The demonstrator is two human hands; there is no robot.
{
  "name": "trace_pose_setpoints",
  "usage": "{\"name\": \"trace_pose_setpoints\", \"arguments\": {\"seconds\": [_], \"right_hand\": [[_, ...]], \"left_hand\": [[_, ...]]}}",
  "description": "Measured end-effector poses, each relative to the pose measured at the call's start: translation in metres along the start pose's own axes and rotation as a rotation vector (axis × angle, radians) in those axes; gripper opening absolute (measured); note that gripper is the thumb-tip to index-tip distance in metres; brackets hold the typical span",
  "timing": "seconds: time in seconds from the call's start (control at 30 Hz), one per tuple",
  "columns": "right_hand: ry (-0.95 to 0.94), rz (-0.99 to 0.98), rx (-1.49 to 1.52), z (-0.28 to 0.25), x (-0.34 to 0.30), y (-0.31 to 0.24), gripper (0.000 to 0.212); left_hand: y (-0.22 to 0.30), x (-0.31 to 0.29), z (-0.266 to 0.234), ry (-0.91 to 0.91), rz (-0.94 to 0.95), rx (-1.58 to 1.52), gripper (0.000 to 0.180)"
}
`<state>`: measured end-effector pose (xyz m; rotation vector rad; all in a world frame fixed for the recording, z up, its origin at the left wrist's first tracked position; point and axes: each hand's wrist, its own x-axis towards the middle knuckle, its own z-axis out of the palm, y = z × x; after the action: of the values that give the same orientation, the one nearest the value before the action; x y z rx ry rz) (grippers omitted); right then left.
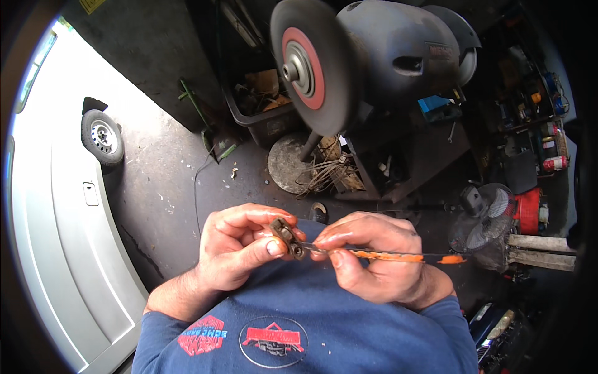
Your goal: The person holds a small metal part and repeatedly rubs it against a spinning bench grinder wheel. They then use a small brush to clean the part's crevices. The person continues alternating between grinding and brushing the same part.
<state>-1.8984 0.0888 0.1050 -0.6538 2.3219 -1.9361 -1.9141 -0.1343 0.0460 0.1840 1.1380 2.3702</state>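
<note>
Between the thumb and fingers of my left hand (240, 243) is a small dark metal part (288, 239) with round holes, held up in front of my chest. My right hand (374, 249) pinches a thin rod (392, 255) smeared with orange grease or paste. Its bare metal end points left and meets the metal part; whether it sits inside a hole I cannot tell. An orange blob (452, 259) clings near the rod's far right end. Reddish-orange smears show on the fingers of both hands.
Ahead stands a bench grinder (398, 50) with a large dark wheel (317, 68) on a round-footed stand (289, 163). A bin (274, 121) of scraps sits left of it. A white vehicle (68, 212) fills the left side. At right are a fan (483, 224) and shelves (529, 124).
</note>
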Motion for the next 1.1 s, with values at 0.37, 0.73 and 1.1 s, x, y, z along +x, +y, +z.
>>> {"name": "trace_pose_setpoints", "arguments": {"seconds": [0.37, 0.73, 1.1], "right_hand": [[-0.219, -0.085, -0.352, -0.026, 0.000, -0.012, 0.025], [-0.138, -0.075, -0.149, -0.014, -0.006, -0.009, 0.022], [-0.113, -0.087, -0.108, -0.012, -0.014, -0.002, 0.019]], "left_hand": [[-0.005, 0.003, 0.002, 0.076, -0.082, -0.130, 0.033], [-0.002, 0.001, 0.007, 0.054, -0.106, -0.107, 0.033], [-0.004, -0.001, 0.011, 0.098, -0.066, -0.055, 0.034]]}}
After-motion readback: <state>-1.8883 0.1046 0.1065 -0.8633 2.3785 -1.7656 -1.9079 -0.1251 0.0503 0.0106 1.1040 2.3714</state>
